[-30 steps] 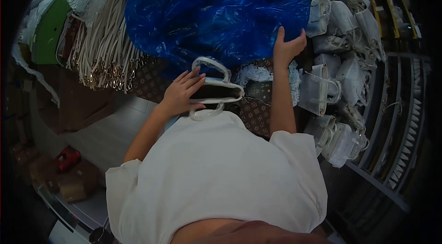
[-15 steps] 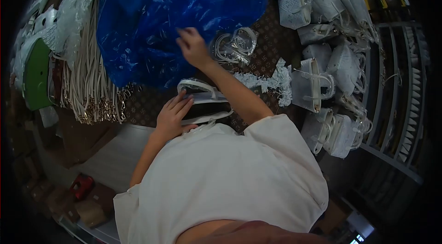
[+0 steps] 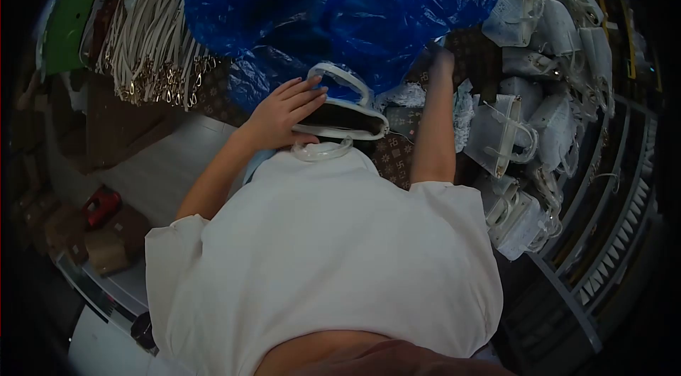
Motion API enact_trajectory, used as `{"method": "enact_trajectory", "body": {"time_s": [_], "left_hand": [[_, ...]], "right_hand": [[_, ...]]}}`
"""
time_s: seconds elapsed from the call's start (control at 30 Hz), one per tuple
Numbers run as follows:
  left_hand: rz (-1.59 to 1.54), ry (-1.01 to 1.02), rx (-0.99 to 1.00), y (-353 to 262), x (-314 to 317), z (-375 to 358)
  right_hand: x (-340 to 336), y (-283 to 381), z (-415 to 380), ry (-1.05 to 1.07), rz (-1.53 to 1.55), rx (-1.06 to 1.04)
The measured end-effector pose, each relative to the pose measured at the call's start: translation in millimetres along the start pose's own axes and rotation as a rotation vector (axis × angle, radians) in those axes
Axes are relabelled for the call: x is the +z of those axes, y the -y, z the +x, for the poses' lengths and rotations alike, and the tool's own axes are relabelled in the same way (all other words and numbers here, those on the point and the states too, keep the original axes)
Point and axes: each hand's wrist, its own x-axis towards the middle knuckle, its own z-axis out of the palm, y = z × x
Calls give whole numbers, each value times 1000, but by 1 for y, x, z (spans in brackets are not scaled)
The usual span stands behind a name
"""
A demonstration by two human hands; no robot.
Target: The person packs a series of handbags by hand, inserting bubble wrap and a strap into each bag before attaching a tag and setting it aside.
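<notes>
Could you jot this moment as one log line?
left hand: on open white handbag | right hand: blurred, near blue plastic, contact unclear | right side: more handbags

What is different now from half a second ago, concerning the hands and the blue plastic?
The right hand has swung from over the blue plastic out to the right; it is blurred, so its grip is unclear. The plastic's right edge has moved toward the white bags, and the clear-wrapped loops are no longer visible. The left hand stays at the open white bag.
</notes>
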Motion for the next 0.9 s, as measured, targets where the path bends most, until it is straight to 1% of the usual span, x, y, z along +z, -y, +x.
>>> {"method": "enact_trajectory", "body": {"time_s": [0.03,0.1,0.17,0.23,0.3,0.33,0.4,0.43,0.47,0.5,0.53,0.6,0.63,0.7,0.73,0.77,0.83,0.87,0.9], "left_hand": [[11,-6,-14,1,-1,-5],[86,-72,25,2,0,-16],[141,-86,8,-1,0,-24],[195,-102,-1,-4,1,-28],[128,-80,-100,-7,3,-26],[130,-89,-101,-8,2,-24],[-193,-60,-287,-8,-1,-21],[-192,-64,-285,-7,0,-22],[-253,-123,-262,-5,2,-23],[-314,-182,-239,-2,5,-24],[-310,-190,-237,0,9,-26],[-316,-246,-154,2,14,-27],[-305,-260,-160,0,12,-27],[-299,-76,-264,-7,6,-26],[-260,-100,-204,-8,8,-26],[-239,-112,-225,-10,8,-27],[-185,-19,-262,-12,6,-24],[-168,-30,-281,-12,4,-24],[-187,11,-280,-13,2,-23]], "right_hand": [[-9,-2,10,5,126,-3],[-36,16,-19,-229,-118,-301],[-70,39,-79,-307,-495,-672],[-90,56,-140,-96,7,-668],[-112,49,-161,90,165,-962],[-117,46,-175,94,163,-970],[-111,43,-218,217,-54,-1267],[-103,49,-241,332,-226,-1386],[-93,53,-261,449,-403,-1499],[-74,49,-265,537,-495,-1603],[-55,46,-268,627,-592,-1705],[-30,35,-289,703,-1193,-1579],[-18,27,-294,709,-1193,-1598],[5,13,-298,862,-1559,-1402],[15,15,-303,910,-1575,-1285],[24,16,-305,925,-1565,-1317],[41,15,-296,1240,-957,-899],[48,1,-289,1195,-1053,-771],[52,-5,-286,1212,-1051,-790]]}}
